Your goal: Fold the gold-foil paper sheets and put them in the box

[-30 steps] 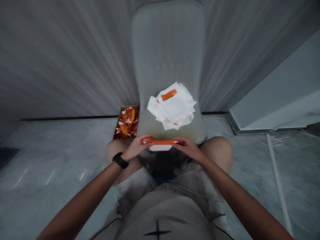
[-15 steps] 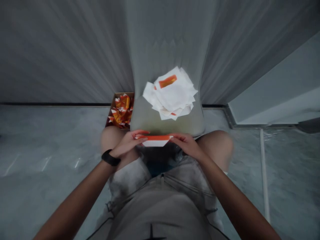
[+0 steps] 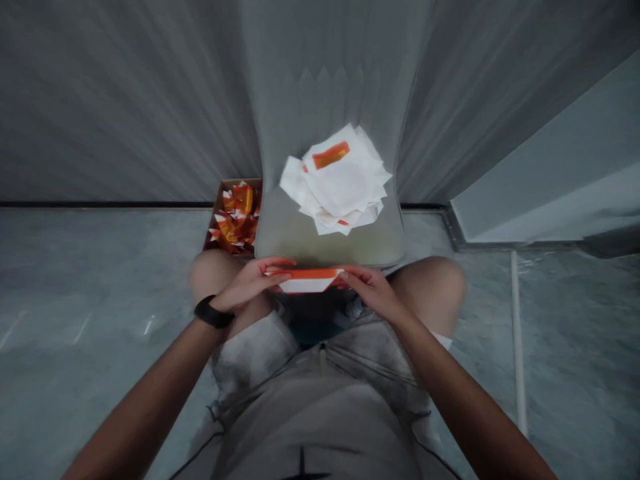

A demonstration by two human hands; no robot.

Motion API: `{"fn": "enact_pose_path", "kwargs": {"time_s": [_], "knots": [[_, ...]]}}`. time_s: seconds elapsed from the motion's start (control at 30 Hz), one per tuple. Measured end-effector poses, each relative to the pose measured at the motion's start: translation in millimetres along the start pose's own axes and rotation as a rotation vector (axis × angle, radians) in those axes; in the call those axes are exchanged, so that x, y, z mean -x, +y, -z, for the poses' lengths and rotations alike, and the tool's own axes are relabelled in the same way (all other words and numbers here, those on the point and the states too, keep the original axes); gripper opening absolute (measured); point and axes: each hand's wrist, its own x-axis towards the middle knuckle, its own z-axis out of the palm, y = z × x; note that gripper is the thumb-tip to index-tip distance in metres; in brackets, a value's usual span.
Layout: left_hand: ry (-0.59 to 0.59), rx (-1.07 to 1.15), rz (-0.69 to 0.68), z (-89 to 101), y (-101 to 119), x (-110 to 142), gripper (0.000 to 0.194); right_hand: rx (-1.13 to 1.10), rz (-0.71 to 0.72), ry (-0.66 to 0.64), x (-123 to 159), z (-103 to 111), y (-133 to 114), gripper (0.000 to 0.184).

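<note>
Between my two hands, just in front of the chair's front edge, is a folded piece of paper (image 3: 309, 283), orange along its top and white below, with slanted ends. My left hand (image 3: 257, 280) pinches its left end, thumb on the near side and fingers behind. At the opposite end, my right hand (image 3: 369, 285) grips the paper between thumb and fingers. A loose stack of white paper sheets (image 3: 345, 183) with orange patches lies on the chair seat beyond my hands.
The grey chair (image 3: 330, 250) stands before my knees, its back against a curtain (image 3: 125, 100). Left of it, a cardboard box (image 3: 214, 217) holds several folded orange and white paper pieces (image 3: 240, 210). A pale panel (image 3: 550, 167) stands at the right.
The view has shifted slightly, so the chair, stack and box sit a little further left and higher. Both hands keep hold of the folded paper, with a thin orange strip now along its lower edge.
</note>
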Motion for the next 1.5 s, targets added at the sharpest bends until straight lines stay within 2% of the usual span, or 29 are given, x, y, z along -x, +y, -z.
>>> {"fn": "enact_pose_path", "kwargs": {"time_s": [0.17, 0.37, 0.47, 0.63, 0.8, 1.0, 1.1, 1.2, 1.27, 1.4, 1.5], "knots": [[0.006, -0.061, -0.033, -0.8, 8, 0, 0.048, -0.052, -0.101, -0.018, 4, 3, -9, 0.048], [-0.043, -0.075, -0.048, -1.5, 18, 5, 0.046, 0.167, -0.157, -0.099, -2, 11, -29, 0.039], [-0.021, -0.020, -0.040, -0.4, 16, 6, 0.048, 0.214, -0.137, -0.145, -4, 13, -36, 0.036], [0.060, 0.086, -0.025, 2.7, 5, 4, 0.050, 0.242, -0.069, -0.128, -5, 15, -36, 0.038], [-0.026, 0.160, -0.009, 7.6, 1, 3, 0.051, 0.201, -0.089, -0.116, -6, 20, -32, 0.039], [-0.134, 0.281, 0.027, 11.2, 14, 5, 0.050, 0.206, -0.084, -0.130, -4, 26, -38, 0.037], [-0.045, 0.332, -0.003, 5.7, 16, 1, 0.054, 0.245, -0.031, -0.085, -3, 21, -34, 0.035], [0.105, 0.424, -0.101, -7.8, 10, -7, 0.058, 0.261, 0.037, 0.043, 0, 10, -23, 0.034], [0.175, 0.467, -0.148, -18.5, 4, -13, 0.054, 0.220, 0.059, 0.129, 2, 0, -15, 0.036], [0.249, 0.523, -0.174, -31.8, -5, -22, 0.039, 0.063, 0.034, 0.199, 6, -15, -9, 0.044], [0.258, 0.540, -0.169, -33.0, -7, -24, 0.038, -0.004, 0.009, 0.201, 9, -18, -12, 0.044]]}}
